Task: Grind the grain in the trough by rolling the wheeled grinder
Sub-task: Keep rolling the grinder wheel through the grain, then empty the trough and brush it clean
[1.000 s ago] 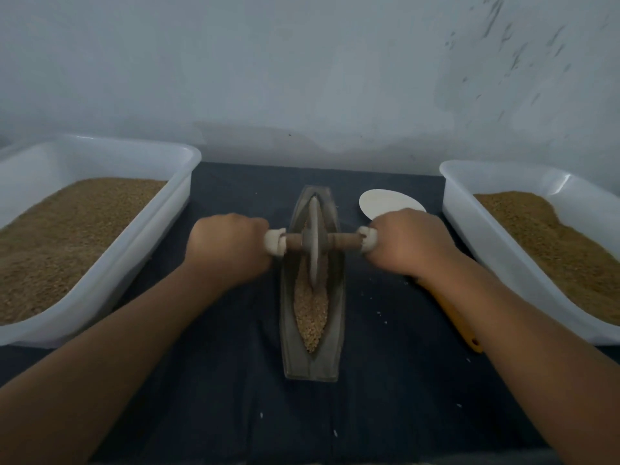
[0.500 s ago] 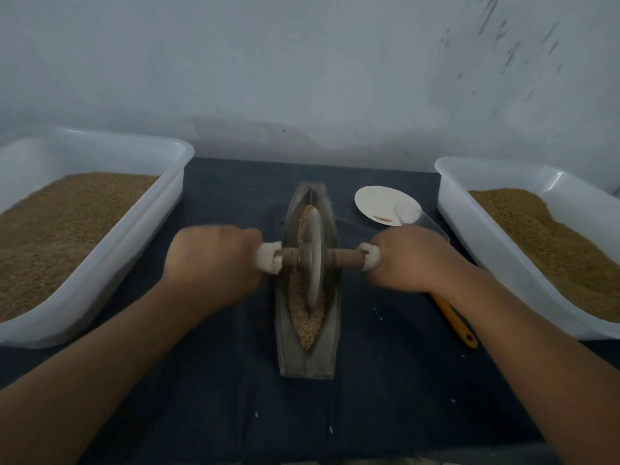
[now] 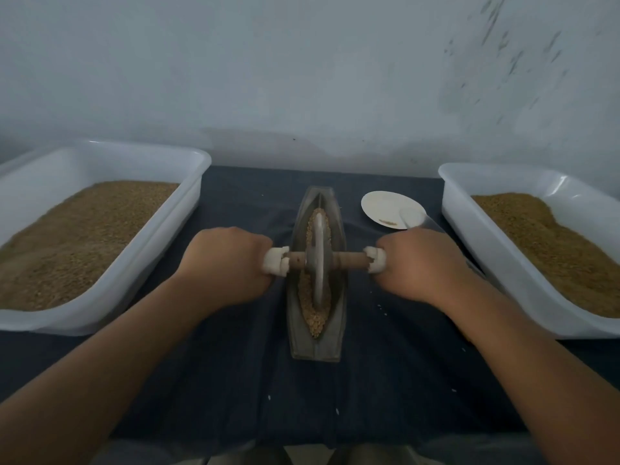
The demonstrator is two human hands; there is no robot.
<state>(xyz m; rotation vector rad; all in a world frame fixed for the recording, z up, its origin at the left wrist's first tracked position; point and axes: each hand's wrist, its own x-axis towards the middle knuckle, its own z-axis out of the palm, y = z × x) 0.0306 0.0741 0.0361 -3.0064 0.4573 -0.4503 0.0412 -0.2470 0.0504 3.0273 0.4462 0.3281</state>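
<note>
The left hand (image 3: 228,263) is closed round one end grip of the wheeled grinder (image 3: 318,263), its disc seated midway along the trough (image 3: 317,349); the right hand (image 3: 419,263) grips the other. The grain (image 3: 315,318) appears largely whole, though dimly seen: grinding is judged unfinished. A left tub (image 3: 100,164), a plate (image 3: 382,206) and a right tub (image 3: 476,243) are set aside, obstructing nothing.

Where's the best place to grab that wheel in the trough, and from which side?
By the white-wrapped ends of its axle, one from each side, as the left hand and right hand do. The wheeled grinder stands upright in the narrow trough, so only the axle sticks out past its rims.
</note>
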